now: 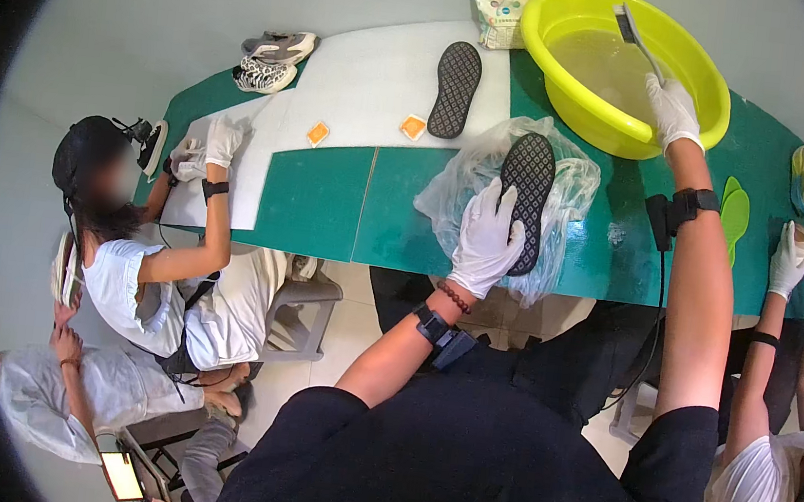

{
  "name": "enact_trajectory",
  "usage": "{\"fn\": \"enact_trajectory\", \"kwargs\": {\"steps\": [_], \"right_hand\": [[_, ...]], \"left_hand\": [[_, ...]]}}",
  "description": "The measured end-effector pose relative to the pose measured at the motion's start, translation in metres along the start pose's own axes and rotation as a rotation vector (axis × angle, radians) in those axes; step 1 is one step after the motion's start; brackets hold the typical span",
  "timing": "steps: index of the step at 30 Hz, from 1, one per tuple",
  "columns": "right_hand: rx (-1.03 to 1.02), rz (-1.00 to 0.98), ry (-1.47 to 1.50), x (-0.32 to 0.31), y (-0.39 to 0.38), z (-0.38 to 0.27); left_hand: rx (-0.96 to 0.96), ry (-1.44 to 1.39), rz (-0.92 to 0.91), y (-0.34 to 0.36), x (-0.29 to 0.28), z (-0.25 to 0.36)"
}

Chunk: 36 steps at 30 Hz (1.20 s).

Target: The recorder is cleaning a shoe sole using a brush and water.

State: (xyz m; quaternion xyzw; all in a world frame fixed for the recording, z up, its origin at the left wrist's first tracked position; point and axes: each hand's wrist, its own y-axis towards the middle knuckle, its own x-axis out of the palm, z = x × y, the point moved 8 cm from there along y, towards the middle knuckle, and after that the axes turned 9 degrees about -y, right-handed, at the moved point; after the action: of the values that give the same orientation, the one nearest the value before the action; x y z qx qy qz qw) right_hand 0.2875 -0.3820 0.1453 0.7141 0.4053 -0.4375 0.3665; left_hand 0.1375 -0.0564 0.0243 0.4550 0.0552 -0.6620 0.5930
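Observation:
My left hand (487, 242), in a white glove, is closed on the side of a black shoe (531, 181) whose patterned sole faces up. That shoe lies over a crumpled clear plastic bag (437, 196) near the table's front edge. My right hand (676, 113), gloved too, grips the handle of a scrubbing brush (628, 26). Its bristle head is above the cloudy water in a yellow-green basin (574, 107). A matching black shoe (455, 90), also sole up, rests on the white foam sheet (363, 61).
Two small orange packets (318, 133) sit by the sheet's edge. A printed soft pack (500, 14) stands beside the basin. Green insoles (734, 222) lie to the right. Co-workers sit on both sides; other shoes (270, 59) are at the table's far left, more at the right.

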Motion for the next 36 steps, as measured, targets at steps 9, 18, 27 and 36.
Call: {"fn": "enact_trajectory", "kwargs": {"steps": [9,18,27,36], "right_hand": [[-0.056,-0.125,-0.094,0.002,-0.010,-0.014],[-0.163,-0.251,0.033,0.002,-0.023,-0.033],[-0.183,-0.191,-0.007,0.004,-0.019,-0.031],[-0.237,-0.176,0.143,0.010,-0.015,-0.023]], "left_hand": [[-0.011,-0.008,-0.007,-0.001,0.002,0.000],[0.026,0.031,0.016,0.000,0.000,0.002],[0.008,0.014,-0.004,-0.002,0.004,-0.002],[0.046,0.012,0.045,-0.003,0.000,0.003]]}}
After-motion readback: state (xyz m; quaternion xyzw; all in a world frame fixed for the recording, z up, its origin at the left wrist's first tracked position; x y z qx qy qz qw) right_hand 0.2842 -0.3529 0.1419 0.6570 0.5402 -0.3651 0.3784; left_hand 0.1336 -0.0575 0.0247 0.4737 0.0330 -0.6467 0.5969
